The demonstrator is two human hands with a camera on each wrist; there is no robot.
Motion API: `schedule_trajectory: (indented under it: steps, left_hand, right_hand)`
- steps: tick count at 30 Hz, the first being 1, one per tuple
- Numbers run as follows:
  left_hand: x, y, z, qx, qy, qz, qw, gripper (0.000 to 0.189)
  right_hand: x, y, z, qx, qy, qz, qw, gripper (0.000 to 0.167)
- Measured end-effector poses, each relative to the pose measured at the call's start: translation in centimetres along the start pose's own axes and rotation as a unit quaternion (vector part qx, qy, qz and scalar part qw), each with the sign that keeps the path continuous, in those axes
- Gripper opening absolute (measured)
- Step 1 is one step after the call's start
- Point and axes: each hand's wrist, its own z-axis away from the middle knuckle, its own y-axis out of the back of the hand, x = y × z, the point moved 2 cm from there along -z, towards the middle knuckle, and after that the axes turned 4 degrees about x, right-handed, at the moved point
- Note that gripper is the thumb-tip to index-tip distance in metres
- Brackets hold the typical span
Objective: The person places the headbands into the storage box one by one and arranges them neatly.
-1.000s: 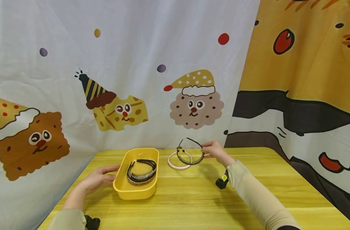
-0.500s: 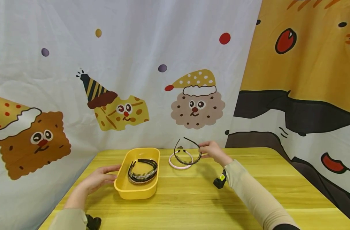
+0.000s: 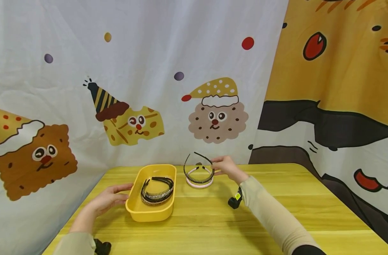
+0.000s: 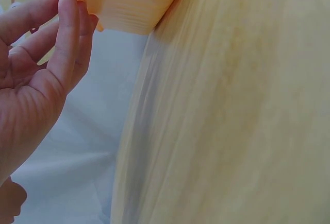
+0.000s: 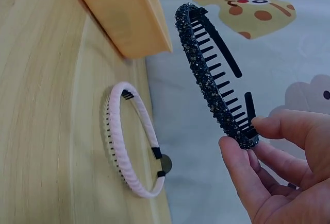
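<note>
My right hand (image 3: 227, 167) pinches one side of a black toothed headband (image 3: 198, 181), holding it raised above the table. In the right wrist view that headband (image 5: 203, 74) shows dark glitter along its outside, with thumb and fingers at its lower end. A pink headband (image 5: 119, 136) lies on the table; in the head view the black one overlaps it. My left hand (image 3: 109, 198) rests its fingertips against the outer left side of a yellow basket (image 3: 149, 215), fingers loosely extended. Several dark and glittery headbands (image 3: 157, 194) lie together in the basket.
The yellow wood-grain table (image 3: 200, 226) ends at a hanging cloth (image 3: 168, 42) printed with cartoon figures. A small dark round piece (image 5: 165, 164) sits by the pink headband's ends.
My right hand has moved left with the black headband, which now hangs over the pink one. My left hand and the basket have kept their place.
</note>
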Motion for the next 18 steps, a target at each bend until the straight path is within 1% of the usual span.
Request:
schedule_trajectory:
  steps: [11, 18]
  left_hand:
    - [0.2, -0.1, 0.1, 0.003, -0.002, -0.004, 1.0, 0.066]
    - [0.3, -0.2, 0.1, 0.003, -0.001, -0.005, 1.0, 0.065]
  right_hand:
    - [-0.9, -1.3, -0.1, -0.01, 0.006, -0.001, 0.9999, 0.038]
    - [-0.8, -1.8, -0.5, -0.016, 0.006, 0.004, 0.9998, 0.037]
